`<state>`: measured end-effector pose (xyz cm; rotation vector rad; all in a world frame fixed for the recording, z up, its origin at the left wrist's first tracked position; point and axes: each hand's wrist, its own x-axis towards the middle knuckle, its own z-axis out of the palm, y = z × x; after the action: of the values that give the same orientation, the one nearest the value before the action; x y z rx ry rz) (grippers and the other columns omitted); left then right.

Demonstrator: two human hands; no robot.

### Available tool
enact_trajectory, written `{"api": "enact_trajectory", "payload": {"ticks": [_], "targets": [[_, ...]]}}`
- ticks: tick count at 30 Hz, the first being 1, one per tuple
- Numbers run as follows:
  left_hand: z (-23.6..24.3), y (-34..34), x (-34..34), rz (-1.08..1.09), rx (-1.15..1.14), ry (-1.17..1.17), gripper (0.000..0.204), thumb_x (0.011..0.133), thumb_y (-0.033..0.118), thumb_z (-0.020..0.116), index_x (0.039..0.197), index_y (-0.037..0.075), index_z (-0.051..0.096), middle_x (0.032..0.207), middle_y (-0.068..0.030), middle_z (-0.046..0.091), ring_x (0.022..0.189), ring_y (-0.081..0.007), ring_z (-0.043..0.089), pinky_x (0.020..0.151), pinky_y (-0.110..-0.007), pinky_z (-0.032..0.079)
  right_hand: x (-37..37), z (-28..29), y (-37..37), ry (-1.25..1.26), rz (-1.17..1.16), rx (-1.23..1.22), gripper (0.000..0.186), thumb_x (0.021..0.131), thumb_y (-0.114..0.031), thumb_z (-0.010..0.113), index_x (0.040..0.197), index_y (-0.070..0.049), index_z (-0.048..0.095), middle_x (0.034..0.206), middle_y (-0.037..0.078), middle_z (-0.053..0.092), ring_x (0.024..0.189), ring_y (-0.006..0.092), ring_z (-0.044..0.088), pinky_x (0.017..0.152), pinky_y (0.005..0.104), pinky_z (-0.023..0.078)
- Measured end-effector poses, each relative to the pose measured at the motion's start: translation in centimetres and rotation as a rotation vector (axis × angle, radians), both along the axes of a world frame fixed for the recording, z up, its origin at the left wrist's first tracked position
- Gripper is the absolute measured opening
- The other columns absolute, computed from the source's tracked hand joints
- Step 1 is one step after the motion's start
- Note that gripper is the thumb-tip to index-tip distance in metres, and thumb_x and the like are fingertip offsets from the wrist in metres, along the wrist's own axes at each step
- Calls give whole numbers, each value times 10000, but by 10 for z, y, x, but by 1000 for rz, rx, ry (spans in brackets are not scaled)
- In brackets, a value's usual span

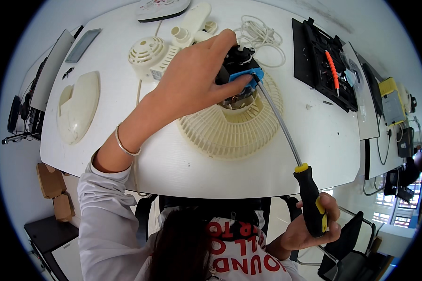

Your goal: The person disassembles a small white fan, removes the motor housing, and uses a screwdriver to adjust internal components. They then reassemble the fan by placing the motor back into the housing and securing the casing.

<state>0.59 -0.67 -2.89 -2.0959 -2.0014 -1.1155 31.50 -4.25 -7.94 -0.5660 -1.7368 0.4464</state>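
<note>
My left hand is closed around a fan motor with a black top and a blue plastic part. Below it, a round cream fan grille lies on the table, and the motor stands over its centre. In my right hand is a long screwdriver with a black and yellow handle. Its shaft slants up to the left, and the tip meets the blue part beside my left thumb. Whether the tip sits in a screw cannot be made out. My left palm hides part of the motor.
Cream fan housing pieces stand behind my left hand, near a coiled white cable. A curved cream cover lies at the left. On the right is an open black tool case holding an orange-handled tool. The white table ends before me.
</note>
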Motion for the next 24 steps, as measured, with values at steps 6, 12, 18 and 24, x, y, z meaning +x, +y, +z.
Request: {"api": "enact_trajectory", "payload": {"ticks": [6, 12, 18, 24], "targets": [[-1, 0, -1, 1, 8, 16, 439, 762, 269, 719, 999, -2, 467, 837, -187, 599, 727, -339, 604, 622, -360, 470, -5, 14, -7, 25, 3, -166, 520, 904, -442, 405, 1261, -63, 384, 1037, 95, 518, 1045, 210, 494, 678, 274, 487], [1, -1, 0, -9, -1, -3, 443, 761, 270, 719, 1006, 0, 468, 825, -187, 595, 716, -342, 598, 620, -364, 468, -9, 12, -7, 28, -57, -160, 502, 877, -411, 482, 1235, -63, 432, 1089, 111, 444, 1087, 188, 435, 980, 367, 365], [9, -3, -1, 39, -64, 113, 435, 767, 284, 711, 1025, 18, 484, 833, -171, 596, 730, -326, 591, 643, -368, 467, -2, 8, -7, 105, 225, -186, 159, 824, -225, 562, 966, -272, 506, 1130, 99, 438, 1062, 207, 454, 995, 438, 387], [2, -1, -6, 73, 172, 268, 473, 734, 243, 726, 1123, 68, 522, 1095, -123, 557, 902, -280, 578, 738, -357, 480, -7, 14, -4, 112, 144, -292, 347, 760, -39, 642, 905, -285, 444, 1218, 107, 389, 1065, 230, 504, 984, 397, 423]]}}
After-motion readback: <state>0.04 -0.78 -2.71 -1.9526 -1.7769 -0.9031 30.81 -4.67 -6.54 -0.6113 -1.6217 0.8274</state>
